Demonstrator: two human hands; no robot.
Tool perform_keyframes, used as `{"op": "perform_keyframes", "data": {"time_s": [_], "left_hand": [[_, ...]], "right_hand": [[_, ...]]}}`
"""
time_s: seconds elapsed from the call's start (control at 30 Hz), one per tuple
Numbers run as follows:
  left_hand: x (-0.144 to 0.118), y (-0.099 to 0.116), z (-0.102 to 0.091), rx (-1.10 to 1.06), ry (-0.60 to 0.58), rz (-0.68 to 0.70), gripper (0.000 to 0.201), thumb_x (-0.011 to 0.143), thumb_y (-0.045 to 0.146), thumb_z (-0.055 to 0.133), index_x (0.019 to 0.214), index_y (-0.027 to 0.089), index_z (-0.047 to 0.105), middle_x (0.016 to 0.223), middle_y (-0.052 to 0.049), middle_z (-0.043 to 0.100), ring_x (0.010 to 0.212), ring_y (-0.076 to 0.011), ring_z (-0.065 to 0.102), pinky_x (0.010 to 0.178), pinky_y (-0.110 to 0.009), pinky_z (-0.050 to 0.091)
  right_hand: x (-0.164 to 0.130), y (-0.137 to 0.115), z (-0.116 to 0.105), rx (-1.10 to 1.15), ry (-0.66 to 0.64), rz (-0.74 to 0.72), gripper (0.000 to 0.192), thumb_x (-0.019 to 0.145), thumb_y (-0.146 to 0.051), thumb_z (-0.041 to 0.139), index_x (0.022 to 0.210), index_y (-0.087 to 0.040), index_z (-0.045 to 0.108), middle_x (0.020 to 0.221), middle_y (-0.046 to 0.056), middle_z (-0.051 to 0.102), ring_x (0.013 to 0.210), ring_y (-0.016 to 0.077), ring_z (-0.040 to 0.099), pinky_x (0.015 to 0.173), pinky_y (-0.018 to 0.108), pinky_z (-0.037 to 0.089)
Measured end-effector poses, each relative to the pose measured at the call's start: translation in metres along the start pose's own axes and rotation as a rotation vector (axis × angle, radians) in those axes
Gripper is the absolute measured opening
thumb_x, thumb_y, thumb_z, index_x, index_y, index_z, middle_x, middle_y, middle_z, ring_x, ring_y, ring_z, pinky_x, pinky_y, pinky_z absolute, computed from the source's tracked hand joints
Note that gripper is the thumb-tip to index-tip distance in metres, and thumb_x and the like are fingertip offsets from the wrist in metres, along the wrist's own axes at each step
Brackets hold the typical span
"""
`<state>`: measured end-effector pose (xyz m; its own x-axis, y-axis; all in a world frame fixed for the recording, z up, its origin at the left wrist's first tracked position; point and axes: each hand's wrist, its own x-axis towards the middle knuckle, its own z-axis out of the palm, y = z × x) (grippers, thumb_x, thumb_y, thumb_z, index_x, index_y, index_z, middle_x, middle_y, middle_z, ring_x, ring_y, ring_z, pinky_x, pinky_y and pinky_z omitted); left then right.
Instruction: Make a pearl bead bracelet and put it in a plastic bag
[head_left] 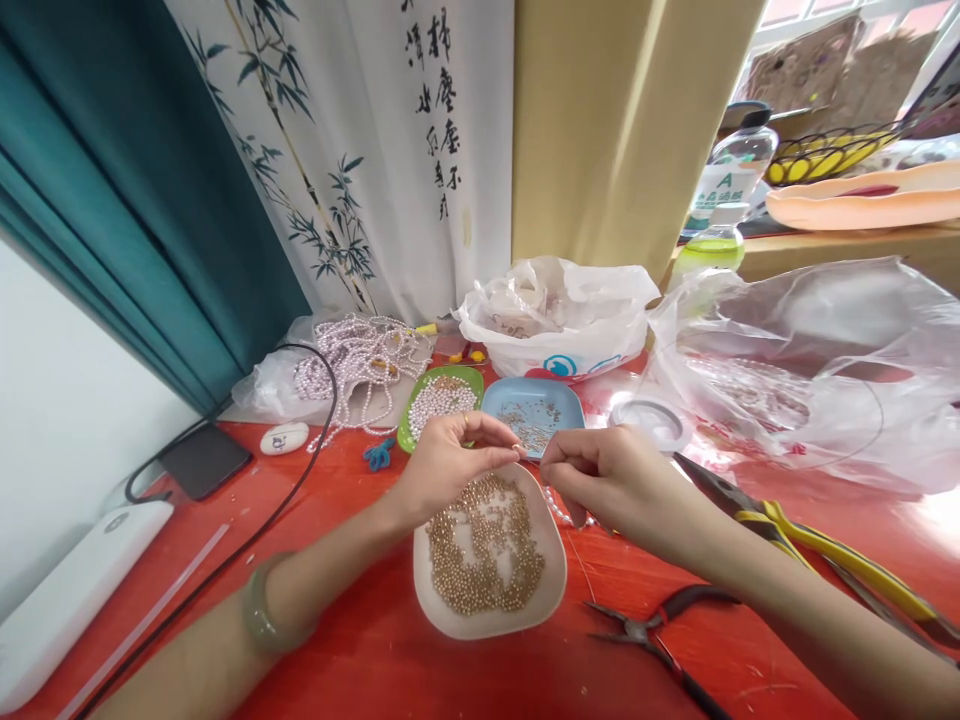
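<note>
My left hand [450, 455] is closed in a pinch above the far rim of a white dish [487, 628]. A small pale bead-like piece shows at its fingertips. Close by on the right, my right hand [611, 475] has its fingers pressed together; what they hold is too small to make out. A short string of pearly beads [555, 505] lies partly hidden under that hand. From there a thin thread [581, 560] runs down toward the table. Many tiny gold beads [480, 592] fill the white dish.
Behind my hands are a green dish [405, 432] of pearly beads and a blue dish [499, 392] of small metal pieces. Pliers [636, 630] and yellow-handled cutters [832, 550] lie at right. Bead strands [360, 360], a black cable [277, 530] and plastic bags [555, 340] surround them.
</note>
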<state>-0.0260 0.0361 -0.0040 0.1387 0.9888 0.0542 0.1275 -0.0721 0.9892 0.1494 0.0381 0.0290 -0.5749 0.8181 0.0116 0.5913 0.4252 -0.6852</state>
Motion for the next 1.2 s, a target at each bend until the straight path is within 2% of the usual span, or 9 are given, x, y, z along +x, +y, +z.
{"op": "perform_keyframes", "data": {"time_s": [0.37, 0.63, 0.93, 1.07, 1.2], "left_hand": [[0.000, 0.000, 0.000, 0.070, 0.034, 0.021, 0.013, 0.063, 0.020, 0.067, 0.072, 0.013, 0.062, 0.073, -0.004, 0.065, 0.069, -0.0138, 0.060, 0.065, -0.025, 0.047], [-0.001, 0.003, 0.000, 0.048, 0.018, 0.022, 0.012, 0.063, 0.020, 0.067, 0.071, 0.013, 0.062, 0.072, -0.005, 0.065, 0.068, -0.0139, 0.059, 0.064, -0.025, 0.045], [-0.006, -0.001, 0.005, 0.076, 0.025, 0.115, 0.008, 0.066, 0.018, 0.067, 0.071, 0.015, 0.063, 0.070, -0.002, 0.063, 0.067, -0.0120, 0.058, 0.063, -0.023, 0.045], [-0.005, -0.001, 0.004, 0.022, 0.002, 0.139, 0.011, 0.064, 0.017, 0.068, 0.073, 0.015, 0.062, 0.072, -0.001, 0.062, 0.069, -0.0118, 0.058, 0.064, -0.022, 0.046], [-0.003, 0.001, 0.001, -0.103, -0.002, 0.122, 0.023, 0.059, 0.013, 0.072, 0.079, 0.016, 0.060, 0.071, 0.001, 0.060, 0.069, -0.0109, 0.058, 0.063, -0.021, 0.047]], "right_hand": [[-0.001, -0.001, 0.001, 0.095, 0.041, 0.011, 0.021, 0.068, -0.008, 0.037, 0.052, -0.017, 0.047, 0.043, -0.005, 0.049, 0.036, 0.0047, 0.039, 0.036, 0.017, 0.028], [0.001, 0.004, 0.005, 0.008, 0.069, 0.020, 0.021, 0.070, -0.009, 0.038, 0.053, -0.018, 0.045, 0.043, -0.005, 0.050, 0.033, 0.0048, 0.039, 0.036, 0.019, 0.025], [0.000, 0.000, 0.008, -0.036, 0.093, 0.036, 0.021, 0.071, -0.010, 0.040, 0.053, -0.018, 0.047, 0.044, -0.003, 0.052, 0.036, 0.0065, 0.043, 0.037, 0.020, 0.027], [0.002, 0.003, 0.008, 0.098, 0.026, 0.012, 0.019, 0.076, -0.014, 0.042, 0.061, -0.018, 0.052, 0.049, -0.002, 0.055, 0.040, 0.0075, 0.047, 0.039, 0.020, 0.032], [0.007, 0.009, 0.007, 0.406, -0.088, -0.007, 0.018, 0.082, -0.023, 0.043, 0.069, -0.017, 0.052, 0.054, -0.001, 0.057, 0.044, 0.0069, 0.047, 0.041, 0.019, 0.035]]}}
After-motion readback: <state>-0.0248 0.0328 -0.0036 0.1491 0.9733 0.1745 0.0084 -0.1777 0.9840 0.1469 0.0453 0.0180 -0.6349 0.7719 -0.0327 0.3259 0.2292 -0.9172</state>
